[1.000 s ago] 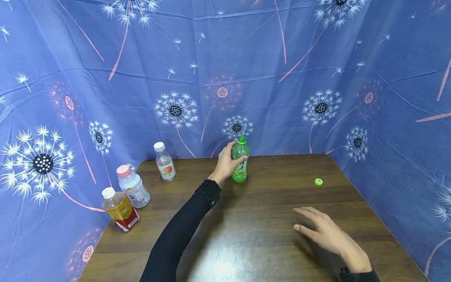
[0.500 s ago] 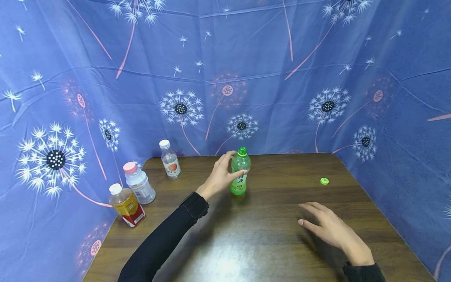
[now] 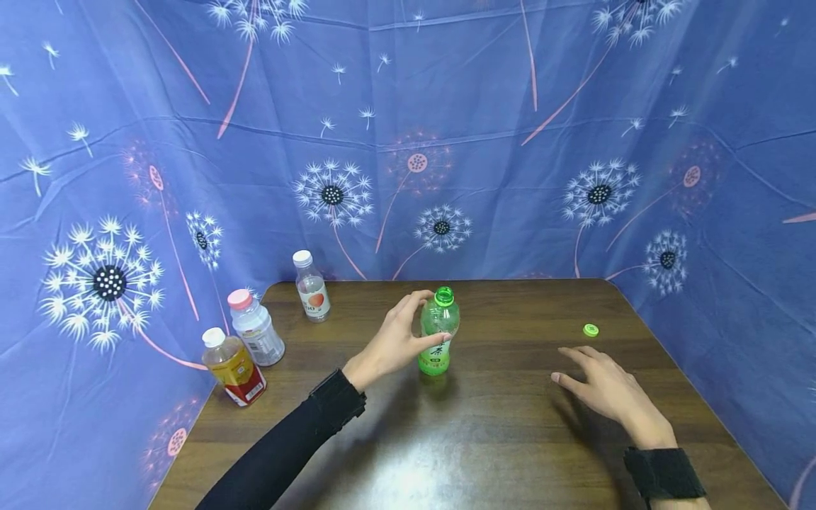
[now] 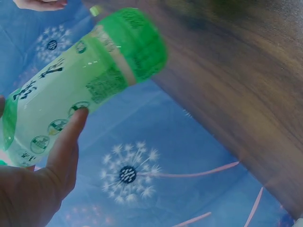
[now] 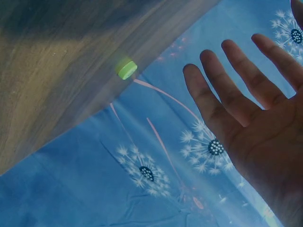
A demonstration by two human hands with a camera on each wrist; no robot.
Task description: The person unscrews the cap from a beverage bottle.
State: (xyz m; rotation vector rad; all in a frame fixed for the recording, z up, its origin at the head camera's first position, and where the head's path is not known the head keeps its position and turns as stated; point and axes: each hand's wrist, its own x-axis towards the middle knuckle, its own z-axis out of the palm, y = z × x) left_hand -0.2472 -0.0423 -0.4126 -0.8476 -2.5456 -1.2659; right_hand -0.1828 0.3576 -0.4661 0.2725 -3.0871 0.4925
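Note:
My left hand [image 3: 392, 343] grips a green plastic bottle [image 3: 438, 333] around its body, thumb in front and fingers behind. The bottle is uncapped, with a bare green mouth, and looks upright and slightly off the tabletop, a shadow lying below it. In the left wrist view, the bottle's label [image 4: 57, 85] and green base show past the hand. My right hand [image 3: 608, 389] hovers over the right of the table with spread fingers, holding nothing. A light green cap [image 3: 591, 330] lies on the table beyond the right fingertips; the right wrist view also shows this cap [image 5: 127, 69].
On the left stand a bottle with a yellow and red label [image 3: 236, 372], a pink-capped bottle [image 3: 258, 333] and a white-capped clear bottle [image 3: 314, 297]. The brown wooden table [image 3: 497, 439] meets blue dandelion-print cloth [image 3: 497, 142] at the back and sides.
My left hand has brought the green bottle back from the rear of the table toward me. The right hand has shifted a little forward, nearer the cap. The head view has turned slightly left.

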